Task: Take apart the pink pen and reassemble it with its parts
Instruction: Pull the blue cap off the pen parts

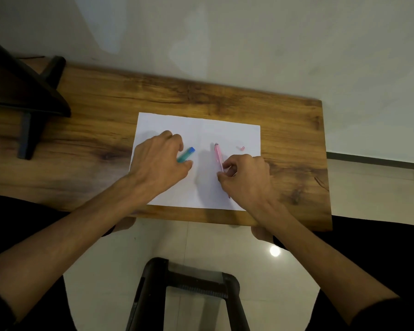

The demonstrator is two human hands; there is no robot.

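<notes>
A pink pen [218, 154] lies on a white sheet of paper [201, 130], its far end pointing away from me. My right hand [245, 177] pinches the pen's near part with thumb and fingertips; a thin tip pokes out below the hand. A small pink part [242, 148] lies loose on the paper to the right of the pen. My left hand [159, 158] rests over a teal pen with a blue end [187, 154], its fingers curled on it. The teal pen's near half is hidden under that hand.
The paper lies on a wooden table [296, 139] against a pale wall. A dark stand [29, 96] occupies the table's left end. Below the near edge are a tiled floor and a dark chair frame [184, 283].
</notes>
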